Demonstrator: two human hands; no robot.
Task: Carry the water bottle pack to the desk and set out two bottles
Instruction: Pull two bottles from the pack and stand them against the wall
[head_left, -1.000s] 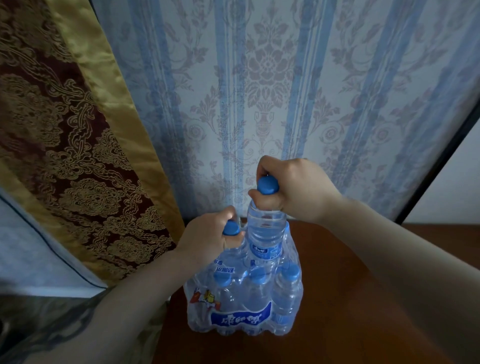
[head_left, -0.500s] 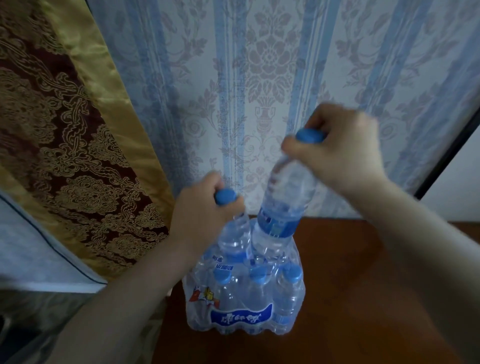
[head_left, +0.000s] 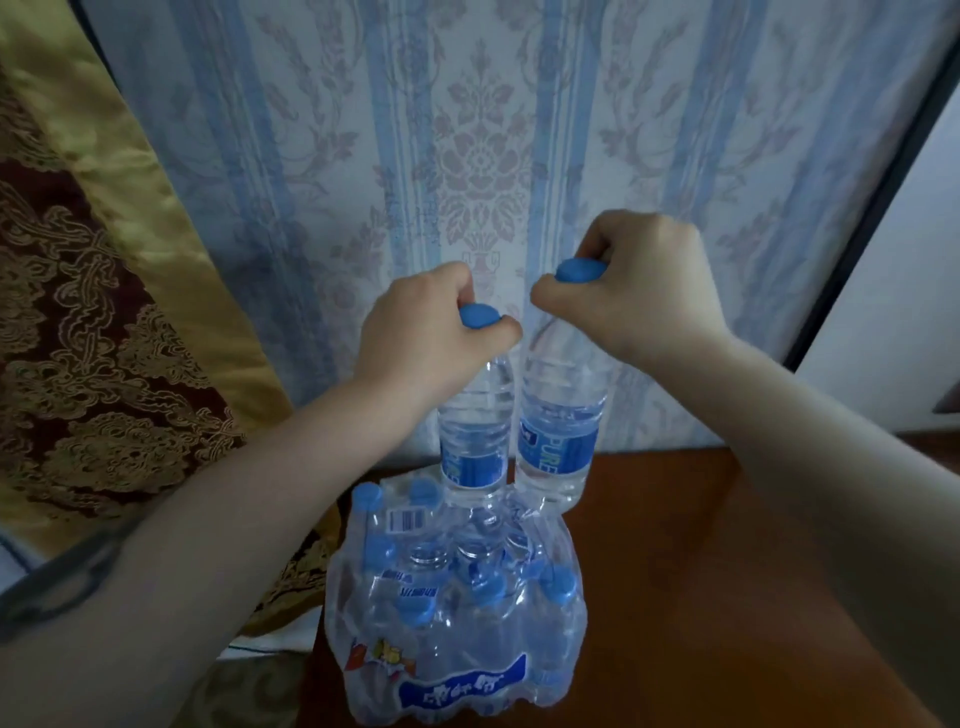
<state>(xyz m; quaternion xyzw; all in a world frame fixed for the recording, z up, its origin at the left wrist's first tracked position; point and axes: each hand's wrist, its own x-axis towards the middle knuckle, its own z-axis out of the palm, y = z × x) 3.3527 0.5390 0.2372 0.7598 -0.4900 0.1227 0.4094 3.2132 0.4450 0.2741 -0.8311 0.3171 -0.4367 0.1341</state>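
The shrink-wrapped water bottle pack (head_left: 457, 634) stands on the brown wooden desk (head_left: 701, 597) near its left edge, its plastic torn open at the top, with several blue-capped bottles inside. My left hand (head_left: 421, 332) grips the blue cap of one clear bottle (head_left: 475, 431), held upright just above the pack's rear. My right hand (head_left: 639, 291) grips the cap of a second bottle (head_left: 561, 431) beside it on the right, its base low behind the pack; whether it touches the desk is hidden.
A blue-striped floral wall (head_left: 467, 156) rises right behind the desk. A gold and dark red patterned curtain (head_left: 104, 312) hangs at the left. A dark vertical frame (head_left: 872, 208) and a white panel (head_left: 909, 291) stand at the right.
Both bottles have come up out of the pack. My left hand has risen with its bottle; my right hand has brought its bottle upright and lower, close beside the left one.
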